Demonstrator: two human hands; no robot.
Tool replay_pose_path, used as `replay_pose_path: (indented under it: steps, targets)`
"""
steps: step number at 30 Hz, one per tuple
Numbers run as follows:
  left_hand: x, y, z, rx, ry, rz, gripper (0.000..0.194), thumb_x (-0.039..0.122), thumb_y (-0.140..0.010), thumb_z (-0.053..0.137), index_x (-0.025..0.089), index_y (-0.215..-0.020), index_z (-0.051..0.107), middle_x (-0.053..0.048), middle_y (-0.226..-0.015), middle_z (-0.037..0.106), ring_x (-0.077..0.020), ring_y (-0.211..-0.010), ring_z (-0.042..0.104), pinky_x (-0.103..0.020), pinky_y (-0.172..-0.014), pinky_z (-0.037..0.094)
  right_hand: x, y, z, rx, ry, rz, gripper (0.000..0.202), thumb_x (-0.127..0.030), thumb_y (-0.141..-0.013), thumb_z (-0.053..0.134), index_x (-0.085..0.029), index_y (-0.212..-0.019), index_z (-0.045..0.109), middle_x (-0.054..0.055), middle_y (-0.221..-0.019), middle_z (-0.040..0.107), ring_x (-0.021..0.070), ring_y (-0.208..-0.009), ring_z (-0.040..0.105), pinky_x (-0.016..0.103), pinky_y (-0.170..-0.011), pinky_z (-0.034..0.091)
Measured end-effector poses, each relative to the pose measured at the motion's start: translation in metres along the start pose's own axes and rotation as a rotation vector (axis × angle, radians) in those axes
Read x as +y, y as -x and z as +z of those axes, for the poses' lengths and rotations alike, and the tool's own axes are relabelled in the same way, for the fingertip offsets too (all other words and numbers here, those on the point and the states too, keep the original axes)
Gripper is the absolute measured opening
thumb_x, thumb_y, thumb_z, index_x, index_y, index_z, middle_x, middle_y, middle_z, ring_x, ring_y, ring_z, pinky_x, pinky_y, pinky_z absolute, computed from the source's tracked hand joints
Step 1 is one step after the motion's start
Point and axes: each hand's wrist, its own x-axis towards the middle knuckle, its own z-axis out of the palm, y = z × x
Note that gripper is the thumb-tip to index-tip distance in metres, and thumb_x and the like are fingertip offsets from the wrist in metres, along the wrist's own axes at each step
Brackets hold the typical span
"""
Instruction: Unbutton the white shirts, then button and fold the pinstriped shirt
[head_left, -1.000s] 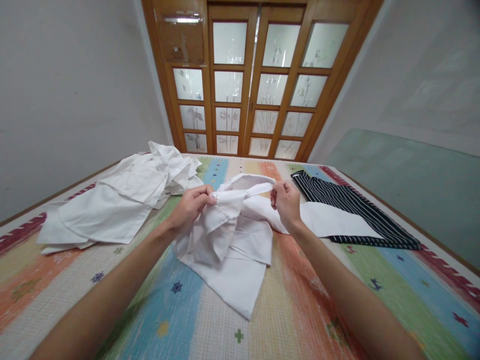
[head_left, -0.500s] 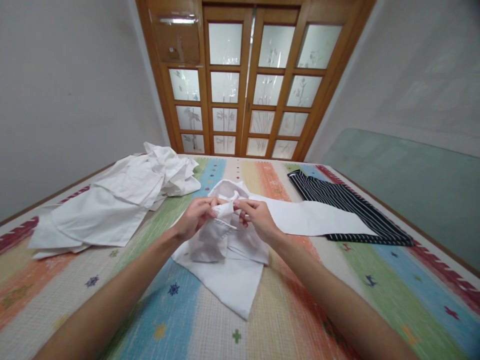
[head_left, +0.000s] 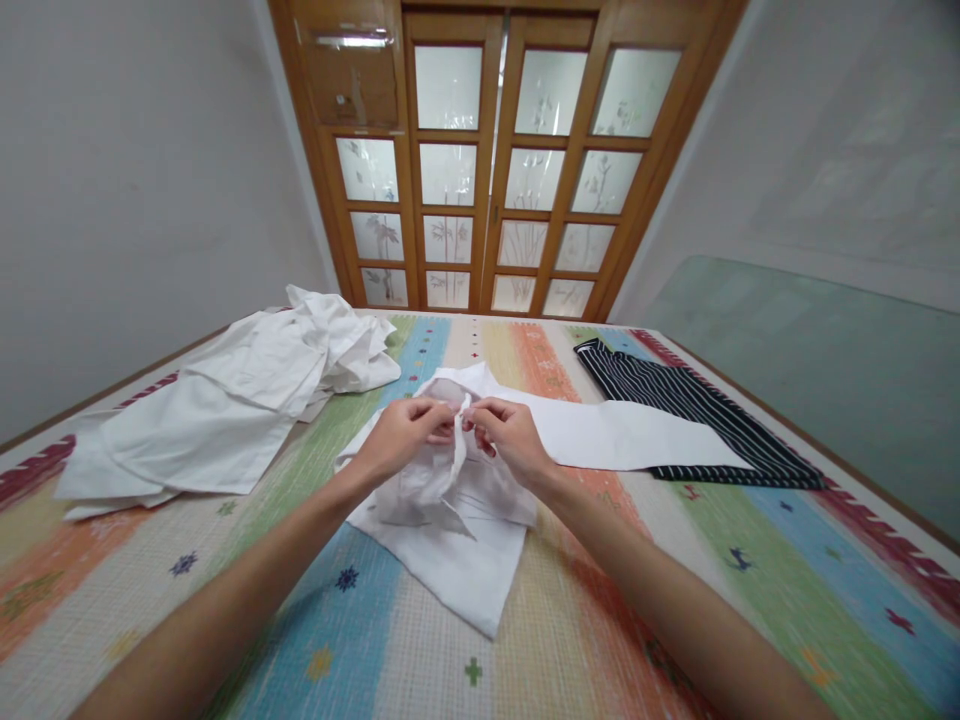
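In the head view a white shirt [head_left: 480, 570] lies bunched in front of me, one long flat sleeve [head_left: 622, 434] stretching to the right. My left hand [head_left: 409, 432] pinches the edge of its front, fingers closed on the cloth. Close beside it, my right hand [head_left: 510, 430] also pinches the shirt, thumb and forefinger together at a narrow raised strip of fabric. The fingertips of both hands nearly meet. Whether a button sits between them is too small to tell.
At the left lies a heap of white garments [head_left: 232, 400]. A folded black garment with white stripes [head_left: 690, 410] lies at the right, partly under the sleeve's end. A striped, patterned cloth [head_left: 315, 620] covers the table. Glass-paned wooden doors [head_left: 487, 170] stand behind.
The left hand has turned and shifted slightly right. The flap of shirt cloth held up between the hands has swung into a narrow upright strip. The right hand has barely moved.
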Motion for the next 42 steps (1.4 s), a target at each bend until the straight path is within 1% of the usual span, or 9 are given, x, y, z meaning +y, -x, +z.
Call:
replay_pose_path:
  steps: [4,8,12,16,23,29,32,38,42]
  targets:
    - [-0.007,0.000,0.003,0.017,-0.128,0.049,0.030,0.041,-0.069,0.071,0.013,-0.081,0.069,-0.005,-0.073,0.070,-0.0172,-0.067,0.065,-0.027,-0.061,0.053,-0.003,0.003,0.003,-0.027,0.056,-0.013,0.018,-0.031,-0.069,0.061,-0.016,-0.061,0.066,-0.003,-0.047,0.055,0.0065,-0.038,0.042,0.018,-0.035,0.032]
    - [-0.013,-0.001,0.002,-0.001,-0.119,0.064,0.029,0.038,-0.069,0.070,0.012,-0.084,0.069,-0.005,-0.069,0.069,-0.0148,-0.061,0.063,-0.022,-0.055,0.049,-0.005,0.004,0.004,-0.016,0.090,0.006,0.020,-0.034,-0.066,0.066,-0.016,-0.059,0.065,-0.002,-0.049,0.057,0.0069,-0.039,0.043,0.018,-0.034,0.033]
    - [-0.013,-0.002,0.003,0.004,-0.128,0.087,0.029,0.036,-0.071,0.068,0.012,-0.087,0.071,-0.006,-0.072,0.070,-0.0132,-0.059,0.060,-0.022,-0.054,0.046,0.000,0.000,0.002,0.040,0.109,0.106,0.030,-0.042,-0.069,0.067,-0.015,-0.057,0.062,0.000,-0.049,0.056,0.0062,-0.037,0.041,0.017,-0.031,0.031]
    - [-0.011,-0.001,0.005,0.021,-0.189,0.091,0.025,0.031,-0.071,0.064,0.013,-0.086,0.072,-0.005,-0.073,0.070,-0.0139,-0.060,0.060,-0.022,-0.055,0.045,0.002,-0.003,-0.002,0.006,0.007,0.189,0.025,-0.038,-0.067,0.068,-0.015,-0.061,0.062,-0.002,-0.050,0.056,0.0049,-0.037,0.039,0.017,-0.032,0.029]
    - [-0.011,0.001,0.004,-0.002,-0.393,0.104,0.024,0.028,-0.075,0.053,0.015,-0.076,0.073,0.000,-0.059,0.063,-0.0120,-0.052,0.052,-0.022,-0.050,0.036,-0.003,-0.001,0.000,-0.053,-0.046,0.126,0.021,-0.035,-0.066,0.067,-0.015,-0.062,0.062,-0.002,-0.054,0.058,0.0057,-0.040,0.043,0.018,-0.035,0.033]
    - [-0.009,0.000,0.006,0.009,-0.275,0.033,0.026,0.028,-0.071,0.052,0.015,-0.074,0.073,0.002,-0.057,0.060,-0.0113,-0.052,0.046,-0.021,-0.050,0.034,0.005,-0.002,-0.002,-0.068,0.044,0.094,0.023,-0.039,-0.068,0.065,-0.017,-0.067,0.058,-0.003,-0.056,0.059,0.0067,-0.038,0.043,0.019,-0.035,0.034]
    - [-0.013,-0.001,0.007,0.046,-0.234,0.054,0.025,0.029,-0.069,0.053,0.015,-0.073,0.073,0.001,-0.064,0.064,-0.0122,-0.058,0.049,-0.022,-0.054,0.036,0.008,-0.002,-0.003,-0.060,0.187,0.016,0.024,-0.042,-0.074,0.061,-0.018,-0.071,0.056,-0.003,-0.056,0.058,0.0077,-0.040,0.044,0.021,-0.038,0.035]
    - [-0.023,-0.005,0.008,0.124,-0.215,0.079,0.025,0.031,-0.070,0.054,0.015,-0.071,0.072,0.001,-0.064,0.064,-0.0139,-0.061,0.051,-0.023,-0.057,0.038,0.000,0.005,-0.003,0.006,0.574,-0.332,0.017,-0.033,-0.082,0.054,-0.019,-0.072,0.054,0.000,-0.065,0.059,0.0123,-0.060,0.056,0.024,-0.059,0.044]
    - [-0.023,-0.005,0.011,0.140,-0.169,0.097,0.025,0.032,-0.073,0.054,0.015,-0.072,0.073,0.000,-0.064,0.065,-0.0147,-0.064,0.054,-0.023,-0.059,0.040,-0.004,0.007,-0.004,-0.008,0.596,-0.384,0.018,-0.033,-0.085,0.053,-0.020,-0.073,0.054,0.001,-0.066,0.059,0.0126,-0.060,0.056,0.024,-0.056,0.044]
